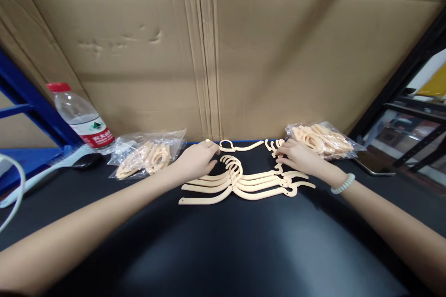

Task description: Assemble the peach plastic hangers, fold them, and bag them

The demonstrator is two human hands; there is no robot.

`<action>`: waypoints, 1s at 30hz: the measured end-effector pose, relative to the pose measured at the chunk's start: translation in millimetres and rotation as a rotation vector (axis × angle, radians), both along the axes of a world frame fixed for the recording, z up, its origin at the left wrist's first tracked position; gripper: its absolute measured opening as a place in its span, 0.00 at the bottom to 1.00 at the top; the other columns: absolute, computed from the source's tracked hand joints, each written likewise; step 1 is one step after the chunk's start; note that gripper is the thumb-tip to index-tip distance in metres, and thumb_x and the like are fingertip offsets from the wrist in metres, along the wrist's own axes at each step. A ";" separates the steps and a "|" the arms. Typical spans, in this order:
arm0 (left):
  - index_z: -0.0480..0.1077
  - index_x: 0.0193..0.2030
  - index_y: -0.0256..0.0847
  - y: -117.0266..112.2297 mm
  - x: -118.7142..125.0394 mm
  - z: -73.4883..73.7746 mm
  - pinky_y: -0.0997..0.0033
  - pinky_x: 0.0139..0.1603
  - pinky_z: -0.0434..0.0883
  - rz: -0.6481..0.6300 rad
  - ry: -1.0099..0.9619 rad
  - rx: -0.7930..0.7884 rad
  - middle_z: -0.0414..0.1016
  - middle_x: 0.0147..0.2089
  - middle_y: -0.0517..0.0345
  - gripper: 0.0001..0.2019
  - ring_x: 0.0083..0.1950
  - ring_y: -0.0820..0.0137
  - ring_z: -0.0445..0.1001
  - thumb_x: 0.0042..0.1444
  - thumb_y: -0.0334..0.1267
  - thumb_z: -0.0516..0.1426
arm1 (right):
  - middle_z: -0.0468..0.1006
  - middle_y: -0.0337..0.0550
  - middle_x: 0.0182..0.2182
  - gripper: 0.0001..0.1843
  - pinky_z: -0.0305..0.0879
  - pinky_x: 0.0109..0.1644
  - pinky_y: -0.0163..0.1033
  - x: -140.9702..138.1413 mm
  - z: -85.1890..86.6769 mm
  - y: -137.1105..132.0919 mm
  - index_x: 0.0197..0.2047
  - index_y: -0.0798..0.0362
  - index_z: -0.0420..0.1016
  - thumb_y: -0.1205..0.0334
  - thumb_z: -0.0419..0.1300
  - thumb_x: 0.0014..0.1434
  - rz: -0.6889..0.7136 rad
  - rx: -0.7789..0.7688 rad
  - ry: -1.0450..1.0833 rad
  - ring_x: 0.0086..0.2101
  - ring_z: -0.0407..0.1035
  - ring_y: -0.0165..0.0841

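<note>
Several cream plastic hangers [209, 201] lie in an overlapping row on the black table, with their hooks curving toward the back. Curved end pieces [291, 190] are joined to their right arms. Behind them lies another hanger [244, 148], its left part hidden by my left hand [198, 160], which is closed at that end. On the right, my right hand [298, 155] bends its fingers over small curved hanger pieces [272, 145] grouped at the back. Its fingertips pinch one of these pieces, mostly covered by the fingers.
Clear bags of cream hanger parts lie at left [144, 158] and right [320, 139]. A red-capped water bottle [83, 118] leans at far left, near a white cable [19, 195]. A dark phone [374, 164] lies at right. A cardboard wall [278, 55] rises behind.
</note>
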State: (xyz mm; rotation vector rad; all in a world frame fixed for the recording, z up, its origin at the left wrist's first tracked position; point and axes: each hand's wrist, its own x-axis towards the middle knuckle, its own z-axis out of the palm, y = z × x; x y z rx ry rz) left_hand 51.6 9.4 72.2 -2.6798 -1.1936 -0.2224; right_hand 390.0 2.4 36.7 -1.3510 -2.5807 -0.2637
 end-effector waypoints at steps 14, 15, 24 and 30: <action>0.72 0.44 0.38 66.3 27.0 -26.4 0.66 0.41 0.66 -0.076 0.108 0.106 0.73 0.46 0.49 0.07 0.49 0.61 0.71 0.63 0.34 0.53 | 0.76 0.46 0.32 0.09 0.67 0.43 0.44 4.5 -20.7 12.4 0.34 0.53 0.75 0.65 0.55 0.63 -0.053 0.044 0.316 0.36 0.71 0.40; 0.71 0.43 0.38 65.1 26.4 -24.9 0.66 0.41 0.66 -0.078 0.108 0.130 0.73 0.46 0.49 0.07 0.49 0.60 0.71 0.64 0.34 0.53 | 0.76 0.46 0.33 0.10 0.68 0.43 0.44 6.0 -20.4 13.0 0.35 0.53 0.75 0.64 0.54 0.64 -0.069 0.060 0.358 0.36 0.71 0.40; 0.69 0.40 0.35 53.4 19.6 -0.1 0.58 0.45 0.63 -0.095 0.095 0.332 0.75 0.39 0.45 0.07 0.44 0.56 0.71 0.64 0.31 0.50 | 0.78 0.43 0.24 0.14 0.66 0.35 0.43 8.9 -14.1 8.7 0.38 0.52 0.75 0.57 0.49 0.65 -0.226 0.109 0.641 0.27 0.73 0.40; 0.69 0.37 0.36 43.5 19.5 11.3 0.57 0.50 0.62 -0.105 0.030 0.374 0.75 0.35 0.48 0.09 0.41 0.58 0.72 0.64 0.29 0.49 | 0.80 0.44 0.26 0.12 0.68 0.38 0.46 4.7 -16.6 5.1 0.34 0.51 0.76 0.55 0.54 0.60 -0.261 0.133 0.817 0.29 0.75 0.41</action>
